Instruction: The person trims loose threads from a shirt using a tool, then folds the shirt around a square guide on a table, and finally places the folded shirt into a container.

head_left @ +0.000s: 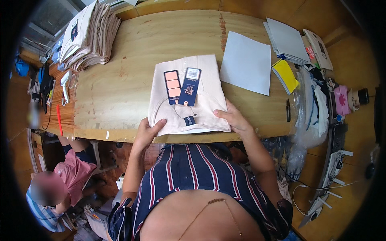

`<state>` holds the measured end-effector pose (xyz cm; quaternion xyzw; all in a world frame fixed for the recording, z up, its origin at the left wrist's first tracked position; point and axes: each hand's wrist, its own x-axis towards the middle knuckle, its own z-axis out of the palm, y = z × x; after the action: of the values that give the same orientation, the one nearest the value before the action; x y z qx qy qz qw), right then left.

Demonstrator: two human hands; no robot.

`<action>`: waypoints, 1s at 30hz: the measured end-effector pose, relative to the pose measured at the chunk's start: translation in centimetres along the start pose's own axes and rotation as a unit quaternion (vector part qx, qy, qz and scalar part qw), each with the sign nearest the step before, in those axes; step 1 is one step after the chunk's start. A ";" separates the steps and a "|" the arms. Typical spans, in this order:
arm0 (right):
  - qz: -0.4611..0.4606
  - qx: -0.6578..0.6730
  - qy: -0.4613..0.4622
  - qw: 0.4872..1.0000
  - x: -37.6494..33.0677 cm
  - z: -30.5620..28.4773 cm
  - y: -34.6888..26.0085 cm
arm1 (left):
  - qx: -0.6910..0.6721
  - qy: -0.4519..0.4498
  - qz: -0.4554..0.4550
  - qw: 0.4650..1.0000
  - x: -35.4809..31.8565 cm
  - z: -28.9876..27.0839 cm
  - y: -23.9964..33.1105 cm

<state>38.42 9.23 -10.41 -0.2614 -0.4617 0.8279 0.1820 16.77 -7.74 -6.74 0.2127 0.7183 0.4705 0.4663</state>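
A folded cream T-shirt (pixel 207 94) lies at the table's near edge, its neckline toward me. Two dark blue hang tags rest on its front: one tag (pixel 173 86) shows three peach panels, the other tag (pixel 190 86) has a white sticker on top. A thin dark string runs from them toward a small navy neck label (pixel 189 120). My left hand (pixel 148 130) grips the shirt's near left corner, thumb on top. On the near right edge, my right hand (pixel 234 118) pinches the fabric, thumb above. The fingers under the shirt are hidden.
A tall stack of folded cream shirts (pixel 90 38) stands far left. A white sheet (pixel 246 62) lies right of the shirt, beside a pile of sheets (pixel 287 42), a yellow pouch (pixel 285 76) and a black pen (pixel 288 110). A person in pink (pixel 76 170) sits at lower left.
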 end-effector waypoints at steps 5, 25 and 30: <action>-0.103 -0.061 0.078 0.990 -2.1 -3.1 -6.1 | 0.067 -0.057 0.104 0.991 0.4 4.4 6.5; -0.067 -0.245 0.292 0.922 4.4 -16.7 -0.3 | 0.161 0.080 0.166 0.970 14.6 12.5 1.5; -0.042 -0.178 0.064 0.981 8.6 0.2 6.0 | 0.048 0.259 0.118 0.958 6.7 -3.7 -5.0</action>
<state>31.10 10.68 -17.70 -0.3221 -0.5998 0.7057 0.1962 11.04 -6.82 -13.77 0.1889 0.8060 0.5261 0.1950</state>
